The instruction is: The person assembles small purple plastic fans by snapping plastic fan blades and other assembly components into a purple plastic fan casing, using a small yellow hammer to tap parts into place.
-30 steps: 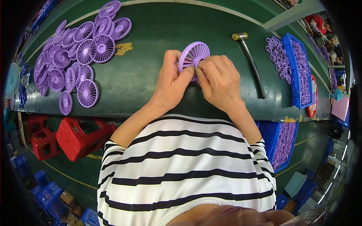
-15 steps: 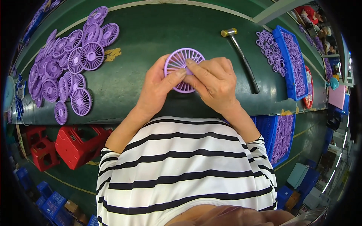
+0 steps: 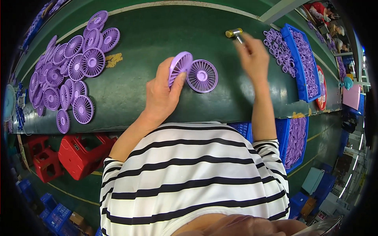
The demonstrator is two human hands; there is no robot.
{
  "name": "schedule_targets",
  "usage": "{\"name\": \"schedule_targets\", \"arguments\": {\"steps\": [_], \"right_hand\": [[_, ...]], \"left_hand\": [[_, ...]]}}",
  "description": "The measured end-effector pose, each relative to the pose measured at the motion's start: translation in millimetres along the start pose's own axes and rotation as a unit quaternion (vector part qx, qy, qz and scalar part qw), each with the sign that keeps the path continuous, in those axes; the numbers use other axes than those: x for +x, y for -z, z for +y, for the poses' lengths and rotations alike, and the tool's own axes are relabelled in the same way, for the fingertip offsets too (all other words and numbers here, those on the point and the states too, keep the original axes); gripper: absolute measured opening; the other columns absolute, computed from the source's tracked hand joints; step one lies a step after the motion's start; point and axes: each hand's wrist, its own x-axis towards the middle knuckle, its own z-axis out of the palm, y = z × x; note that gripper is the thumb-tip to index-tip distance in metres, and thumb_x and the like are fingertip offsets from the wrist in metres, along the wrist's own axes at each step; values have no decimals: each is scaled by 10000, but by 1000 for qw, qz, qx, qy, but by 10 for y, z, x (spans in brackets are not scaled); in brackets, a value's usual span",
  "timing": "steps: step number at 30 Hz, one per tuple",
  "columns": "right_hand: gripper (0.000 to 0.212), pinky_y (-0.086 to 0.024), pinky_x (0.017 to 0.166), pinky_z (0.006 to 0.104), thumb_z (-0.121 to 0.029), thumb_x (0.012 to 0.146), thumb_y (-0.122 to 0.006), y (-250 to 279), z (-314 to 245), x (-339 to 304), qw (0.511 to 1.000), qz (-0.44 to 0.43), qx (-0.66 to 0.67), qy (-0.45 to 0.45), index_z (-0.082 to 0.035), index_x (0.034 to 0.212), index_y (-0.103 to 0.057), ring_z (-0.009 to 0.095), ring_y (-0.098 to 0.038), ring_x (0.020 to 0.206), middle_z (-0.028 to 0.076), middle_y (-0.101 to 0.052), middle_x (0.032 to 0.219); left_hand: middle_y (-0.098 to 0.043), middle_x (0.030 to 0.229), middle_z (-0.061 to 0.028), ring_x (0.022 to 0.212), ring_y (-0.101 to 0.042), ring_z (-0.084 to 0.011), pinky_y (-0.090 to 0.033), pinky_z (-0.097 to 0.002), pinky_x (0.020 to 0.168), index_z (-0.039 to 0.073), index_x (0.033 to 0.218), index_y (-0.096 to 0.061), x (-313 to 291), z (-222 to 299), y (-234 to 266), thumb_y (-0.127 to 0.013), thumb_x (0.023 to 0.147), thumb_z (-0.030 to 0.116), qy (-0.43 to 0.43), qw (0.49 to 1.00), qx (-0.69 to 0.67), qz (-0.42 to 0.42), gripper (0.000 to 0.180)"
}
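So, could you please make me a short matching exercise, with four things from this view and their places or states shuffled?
1. Left hand
2. Hammer
3. Blue tray
4. Red stools

A. On the table, holding many purple rings
B. Below the table's near edge, toward the left
C. At the right hand, its head yellowish
D. Gripping a purple grille

Right pairs: 1-D, 2-C, 3-A, 4-B

The purple wheels (image 3: 202,76) look like hard, smooth plastic. The hammer (image 3: 234,33) has shiny metal on its head. The green surface (image 3: 138,98) is smooth and a bit glossy, but its tan patch (image 3: 114,59) looks rough. The blue tray (image 3: 302,93) and the red stool (image 3: 73,157) look like plastic. The striped shirt (image 3: 185,173) is smooth cloth.
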Motion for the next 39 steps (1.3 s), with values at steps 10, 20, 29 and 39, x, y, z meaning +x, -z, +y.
{"name": "schedule_targets", "arguments": {"steps": [10,20,29,39], "right_hand": [[393,-477,668,474,-369,887,-552,112,1728,354,952,7,-291,-93,4,812,-649,396,-605,713,210,-639,757],[409,-482,601,435,-448,885,-555,432,1710,254,942,77,-292,-147,-65,879,-701,360,-636,676,170,-664,750],[344,-485,685,473,-336,905,-529,247,1361,82,939,5,-339,-56,-22,809,-633,380,-606,804,197,-641,816],[127,-480,607,321,-140,815,-672,326,622,-81,998,38,-34,-44,-25,870,-671,214,-607,676,109,-631,831]], "left_hand": [[-414,1364,-236,1289,-362,-419,-270,-525,1072,109,1259,-520,-25,-209,232,-678,806,223,-155,943,294,-8,494],[-399,1296,-337,1230,-348,-485,-248,-567,1014,-11,1323,-389,-517,-672,1492,-669,808,380,52,763,521,379,705],[-438,1217,-264,1143,-409,-420,-326,-502,977,-42,1322,-383,-719,-721,1497,-702,814,230,24,792,472,387,659],[-576,1050,-117,947,-560,-180,-440,-305,872,-41,1191,-504,-604,-388,1293,-698,808,88,197,947,56,247,448]]}}
